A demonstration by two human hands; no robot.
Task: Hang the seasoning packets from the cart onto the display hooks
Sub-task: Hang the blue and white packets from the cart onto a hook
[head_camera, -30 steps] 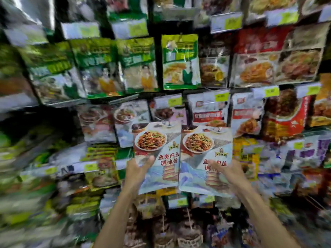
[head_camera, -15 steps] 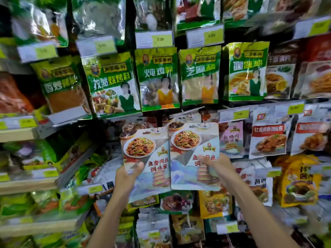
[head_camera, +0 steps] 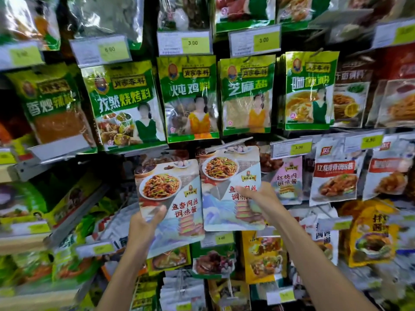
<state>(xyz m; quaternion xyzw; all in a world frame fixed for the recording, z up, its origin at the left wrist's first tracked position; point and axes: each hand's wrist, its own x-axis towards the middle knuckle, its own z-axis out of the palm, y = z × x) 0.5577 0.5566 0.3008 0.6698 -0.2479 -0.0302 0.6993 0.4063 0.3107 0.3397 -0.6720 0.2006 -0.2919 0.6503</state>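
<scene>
1. Grip state. The left hand [head_camera: 143, 223] holds the left packet [head_camera: 161, 187] at its lower left corner, with the thumb laid across the front face. The right hand [head_camera: 261, 199] holds the right packet [head_camera: 224, 171] at its right edge, about mid-height, with the thumb across the printed front. Neither hand is free.

2. Position of the packets. Both are held against the middle of the display, side by side with their inner edges meeting. They sit below the row of green packets [head_camera: 188, 97] and left of the pink-labelled packets [head_camera: 286, 178]. The cart is not in view.

3. Long axis. Each packet stands upright, print facing outward, with its top edge toward the hooks. The left packet leans slightly to the left.

4. Deciding relation. The top edge lies well above each grip, so the end to be hung is the far, unsupported one. The hang hole cannot be made out on either packet.

5. Target. A grey bar [head_camera: 233, 142] juts from the display just above the top edge of the right packet. It cannot be told whether this is the hook or its price-tag holder.

6. Nearer hand. The right packet sits higher and nearly touches the bar, so the right hand likely goes first.

7. Judgement. The top edge must probably be raised and aligned before being pushed on. The flexible top may fold away from the hook tip.
</scene>
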